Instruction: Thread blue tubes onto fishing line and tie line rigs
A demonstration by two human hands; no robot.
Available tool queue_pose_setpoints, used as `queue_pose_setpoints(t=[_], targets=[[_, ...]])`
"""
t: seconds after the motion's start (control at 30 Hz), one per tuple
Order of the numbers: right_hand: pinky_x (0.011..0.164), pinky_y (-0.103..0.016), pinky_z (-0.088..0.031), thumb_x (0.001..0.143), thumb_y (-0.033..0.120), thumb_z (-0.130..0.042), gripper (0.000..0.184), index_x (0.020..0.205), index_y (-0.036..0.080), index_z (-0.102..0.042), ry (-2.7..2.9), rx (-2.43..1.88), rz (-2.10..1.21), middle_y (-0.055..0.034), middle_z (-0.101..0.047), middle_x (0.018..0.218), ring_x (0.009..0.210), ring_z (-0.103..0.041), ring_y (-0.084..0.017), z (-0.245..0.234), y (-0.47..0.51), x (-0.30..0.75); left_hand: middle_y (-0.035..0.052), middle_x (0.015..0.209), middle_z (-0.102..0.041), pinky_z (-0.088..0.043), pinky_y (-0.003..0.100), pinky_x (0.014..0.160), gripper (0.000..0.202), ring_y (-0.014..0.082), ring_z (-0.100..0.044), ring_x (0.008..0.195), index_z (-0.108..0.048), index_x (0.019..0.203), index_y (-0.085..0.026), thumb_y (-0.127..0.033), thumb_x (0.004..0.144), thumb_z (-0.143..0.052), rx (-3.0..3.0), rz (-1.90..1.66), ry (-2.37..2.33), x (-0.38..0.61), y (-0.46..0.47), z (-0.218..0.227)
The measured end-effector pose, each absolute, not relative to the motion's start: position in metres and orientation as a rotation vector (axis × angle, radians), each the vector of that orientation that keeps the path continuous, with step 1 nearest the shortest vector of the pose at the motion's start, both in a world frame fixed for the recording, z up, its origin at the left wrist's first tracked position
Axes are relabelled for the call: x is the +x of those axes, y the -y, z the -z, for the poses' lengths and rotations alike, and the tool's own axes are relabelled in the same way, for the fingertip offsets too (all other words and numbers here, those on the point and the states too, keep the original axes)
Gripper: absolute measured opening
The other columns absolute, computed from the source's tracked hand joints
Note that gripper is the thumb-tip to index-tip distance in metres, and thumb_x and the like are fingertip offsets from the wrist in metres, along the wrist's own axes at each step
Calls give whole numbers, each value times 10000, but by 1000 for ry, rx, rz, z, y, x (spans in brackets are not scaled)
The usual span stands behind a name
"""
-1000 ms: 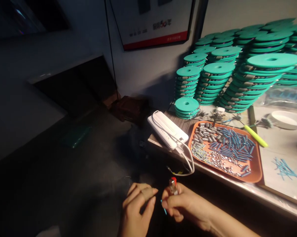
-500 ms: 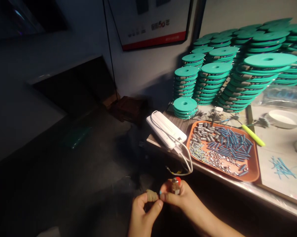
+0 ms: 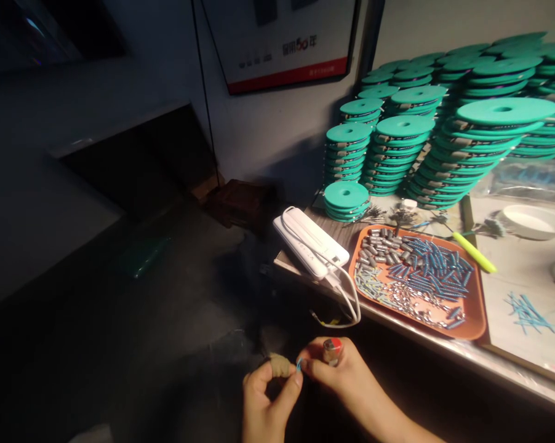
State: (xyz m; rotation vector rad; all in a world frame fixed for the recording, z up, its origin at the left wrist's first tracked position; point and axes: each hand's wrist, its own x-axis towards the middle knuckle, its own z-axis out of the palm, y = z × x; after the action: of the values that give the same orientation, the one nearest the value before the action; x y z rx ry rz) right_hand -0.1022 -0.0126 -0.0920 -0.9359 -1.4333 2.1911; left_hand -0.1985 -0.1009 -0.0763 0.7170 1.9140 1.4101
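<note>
My left hand point(image 3: 272, 394) is closed in a pinch, thumb against an index finger wrapped in a tan finger bandage point(image 3: 280, 365). A small blue piece, perhaps thin cord point(image 3: 298, 365), shows between its fingertips and those of my right hand point(image 3: 335, 366). The fingertips of both hands nearly meet there. My right hand pinches toward that blue piece with thumb and index finger, and its curled fingers also hold a lighter point(image 3: 333, 351) with a red top. The lower part of the lighter is hidden in the palm. Both hands are in front of the table edge.
An orange tray point(image 3: 477, 314) on the table carries metal cylinders, blue ribbed pieces and small metal parts. Beside it lie a white power bank point(image 3: 307, 243) with a cable, a yellow-handled tool point(image 3: 474, 252) and blue strips point(image 3: 529, 312). Stacked green spools point(image 3: 404, 127) stand behind.
The lighter has tipped in my right hand so its red top faces me more. My left hand has shifted slightly left, and more of the blue piece shows between the fingertips.
</note>
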Motion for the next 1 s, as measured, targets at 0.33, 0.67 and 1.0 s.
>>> queue_pose_setpoints(t=[0.33, 0.67, 1.0], targets=[[399, -223, -171, 529, 172, -528, 34, 500, 161, -514, 1152, -1006, -2205, 74, -374, 412, 397, -276, -57, 93, 19, -110, -24, 531, -540, -398, 233, 556, 188, 139, -504, 541, -564, 544, -183, -291, 693, -606, 860, -1403, -1984, -194, 104, 87], [396, -196, -146, 595, 229, -447, 78, 559, 195, -387, 620, -937, -2562, 81, -350, 410, 380, -229, -50, 91, 29, -111, -24, 571, -597, -397, 248, 583, 222, 135, -504, 573, -609, 605, -215, -41, 721, -537, 1595, -1530, -2090, -185, 96, 78], [407, -205, -188, 633, 382, -676, 270, 634, 135, -569, 864, -959, -2429, 92, -335, 403, 391, -250, -44, 90, 23, -106, -14, 556, -559, -410, 227, 563, 188, 144, -510, 574, -595, 571, -175, -320, 667, -664, 593, -1645, -1820, -189, 102, 100]])
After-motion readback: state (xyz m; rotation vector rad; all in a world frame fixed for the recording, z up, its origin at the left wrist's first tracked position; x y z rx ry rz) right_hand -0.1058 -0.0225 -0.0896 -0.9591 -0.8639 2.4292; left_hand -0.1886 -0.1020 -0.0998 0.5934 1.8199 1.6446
